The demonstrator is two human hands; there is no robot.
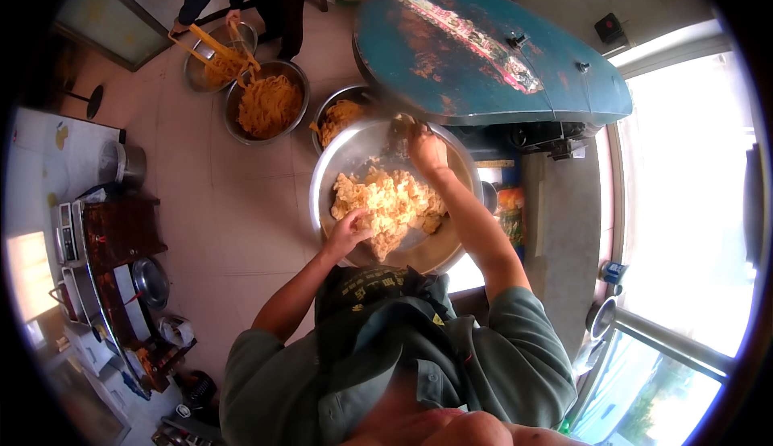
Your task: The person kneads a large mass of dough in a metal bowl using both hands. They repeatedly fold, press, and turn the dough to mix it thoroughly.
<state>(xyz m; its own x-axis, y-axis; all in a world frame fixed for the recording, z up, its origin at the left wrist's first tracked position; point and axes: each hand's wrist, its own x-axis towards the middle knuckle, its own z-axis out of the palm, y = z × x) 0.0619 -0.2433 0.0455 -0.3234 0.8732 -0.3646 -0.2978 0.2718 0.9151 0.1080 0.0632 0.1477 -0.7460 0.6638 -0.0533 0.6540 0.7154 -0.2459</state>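
A large metal basin point(320, 174) sits in front of me with a heap of pale yellow, crumbly dough point(390, 203) in it. My left hand point(346, 234) reaches over the near left rim and touches the dough's edge, its fingers stretched out and apart. At the basin's far side, my right hand point(427, 150) is closed near a small dark, partly see-through thing point(400, 130), close to the blue-green machine point(475, 51). What exactly the right hand grips is too unclear to name.
A metal bowl point(228, 116) of orange noodle-like strands stands far left, beside another bowl point(193, 72) where a co-worker's hands point(233, 18) lift strands. One more bowl point(320, 108) is partly behind my basin. Brown shelving point(121, 241) stands left; windows point(684, 180) right.
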